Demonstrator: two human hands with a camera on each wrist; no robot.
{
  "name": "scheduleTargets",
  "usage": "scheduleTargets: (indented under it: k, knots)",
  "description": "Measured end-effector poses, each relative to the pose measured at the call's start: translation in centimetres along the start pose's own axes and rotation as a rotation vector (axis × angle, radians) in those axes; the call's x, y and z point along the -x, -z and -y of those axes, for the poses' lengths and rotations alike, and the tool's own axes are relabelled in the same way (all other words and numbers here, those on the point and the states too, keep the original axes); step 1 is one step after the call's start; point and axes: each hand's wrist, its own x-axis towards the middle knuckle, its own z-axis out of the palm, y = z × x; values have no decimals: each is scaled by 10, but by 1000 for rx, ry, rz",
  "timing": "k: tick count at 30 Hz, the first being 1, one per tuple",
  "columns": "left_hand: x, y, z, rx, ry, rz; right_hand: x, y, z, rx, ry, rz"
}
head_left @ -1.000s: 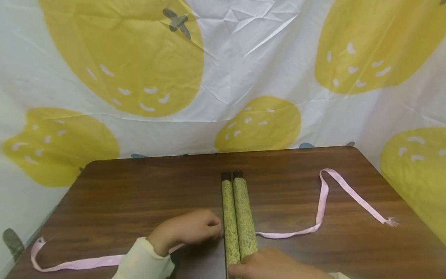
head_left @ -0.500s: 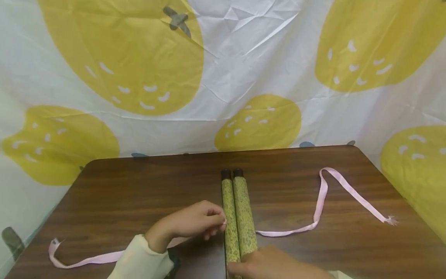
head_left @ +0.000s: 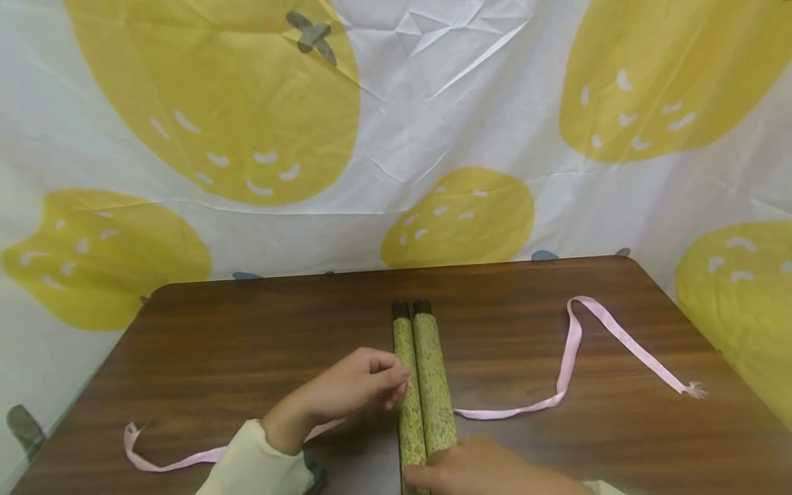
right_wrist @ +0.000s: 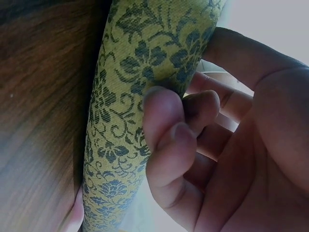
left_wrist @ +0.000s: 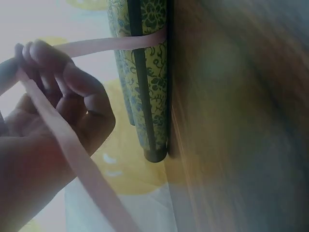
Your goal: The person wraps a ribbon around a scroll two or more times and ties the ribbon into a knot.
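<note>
A scroll [head_left: 434, 371], rolled from both ends into two side-by-side rolls of yellow-green floral cloth with black end knobs, lies lengthwise on the table. My left hand [head_left: 355, 381] is raised beside its left roll and pinches a pink ribbon [left_wrist: 67, 142]. In the left wrist view the ribbon runs from the fingertips to the roll and trails down past the wrist. My right hand [head_left: 489, 471] holds the scroll's near part, thumb across the rolls and curled fingers [right_wrist: 169, 159] against the floral side. The scroll's near end is hidden.
A second length of ribbon [head_left: 569, 357] bends across the table's right side to a frayed end. The first ribbon's loose tail [head_left: 173, 464] lies at front left. A curtain with yellow fruit prints [head_left: 458, 216] hangs behind the brown wooden table [head_left: 266, 330].
My left hand has lifted a little and shifted right, and the ribbon's left tail has slid rightward over the table. The right hand and the scroll have stayed put.
</note>
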Motion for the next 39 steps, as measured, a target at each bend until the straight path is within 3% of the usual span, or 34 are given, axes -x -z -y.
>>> scheduleTargets:
  k: [3, 9, 13, 24, 27, 32, 36, 39]
  knots:
    - [-1, -1, -1, 12, 6, -53, -1, 1, 0, 14, -7, 0]
    - [-2, -5, -3, -65, -45, -97, 0, 1, 0, -4, -23, 27]
    - [-3, -7, -4, -39, -79, -129, 1, 0, 0, 10, -18, 17]
    - [-5, -13, 0, 56, -24, -177, 1, -1, 0, -12, -10, 5]
    - [-7, -12, 2, 1, -39, -165, 1, -1, 0, -2, -6, 2]
    - [-9, -10, 4, -205, -91, -175, 1, -2, -2, 15, -2, 8]
    - [-7, -13, -4, -257, -106, -209, 0, -3, -3, 34, 4, -1]
    - [-3, -17, -17, -241, -95, -218, 1, -4, -3, 43, 4, 3]
